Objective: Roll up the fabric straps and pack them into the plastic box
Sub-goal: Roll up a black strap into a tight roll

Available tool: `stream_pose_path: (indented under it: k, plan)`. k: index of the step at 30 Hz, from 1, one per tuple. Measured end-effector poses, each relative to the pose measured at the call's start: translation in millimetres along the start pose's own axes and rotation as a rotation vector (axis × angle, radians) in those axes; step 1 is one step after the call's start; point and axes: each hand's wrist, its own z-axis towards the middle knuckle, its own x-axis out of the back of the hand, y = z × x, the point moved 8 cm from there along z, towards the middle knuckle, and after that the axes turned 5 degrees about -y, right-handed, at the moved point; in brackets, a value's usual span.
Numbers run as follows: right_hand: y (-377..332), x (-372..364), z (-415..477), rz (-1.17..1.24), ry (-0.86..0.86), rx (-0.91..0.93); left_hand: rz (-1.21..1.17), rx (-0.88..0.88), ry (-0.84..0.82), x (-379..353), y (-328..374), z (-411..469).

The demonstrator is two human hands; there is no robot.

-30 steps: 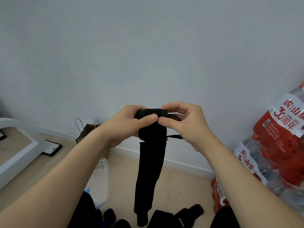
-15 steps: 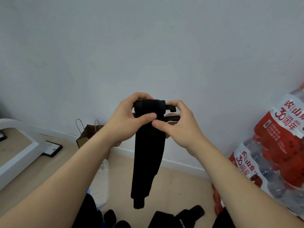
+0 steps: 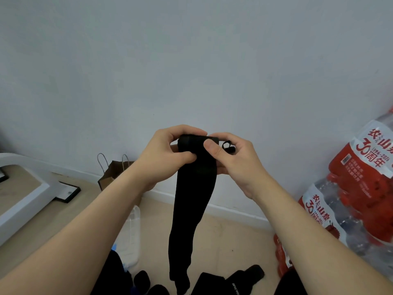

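Held up well above the plastic box [image 3: 133, 231], the black fabric strap [image 3: 194, 201] looks light, soft and limp, its tail dangling, so both the left hand [image 3: 168, 151] and right hand [image 3: 239, 165] pinch its rolled top end, where a firm grip should keep the coil tight.

The strap [image 3: 194, 201] between left hand [image 3: 168, 154] and right hand [image 3: 238, 165] is plain black. Below them lie more black straps [image 3: 212, 282] on a beige floor [image 3: 234, 241]. Left of the left hand is a brown bag [image 3: 112, 173]; right of the right hand are red-and-white packs [image 3: 348, 184].
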Motion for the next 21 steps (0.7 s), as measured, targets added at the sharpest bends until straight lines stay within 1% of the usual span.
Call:
stream_pose_path:
  k: [3,5,7,9,12,15,17,20,21]
  plan:
    - [-3,1,1,-0.001,-0.009,0.057,-0.117,0.139,-0.045,-8,-10,1]
    - [-4,0,0,-0.030,-0.035,0.080,-0.091,0.205,-0.060,-8,-16,0]
    - [-3,-1,0,-0.087,-0.041,0.091,-0.049,0.231,-0.095,-8,-21,-1]
    - [0,1,0,-0.078,-0.039,0.093,-0.063,0.221,-0.078,-5,-21,-2]
    - [6,5,4,0.061,-0.023,0.011,-0.008,0.136,-0.019,1,-16,0]
    - [12,-2,4,0.051,-0.142,-0.061,0.081,0.062,-0.004,0,-10,0]
    - [13,-5,4,0.007,-0.177,-0.034,0.058,0.052,0.000,-2,-8,-2]
    - [7,-2,5,-0.047,-0.110,0.035,-0.057,0.098,0.031,-4,-11,-2]
    - [5,-2,5,-0.076,-0.089,0.053,-0.084,0.129,0.015,-5,-12,-2]
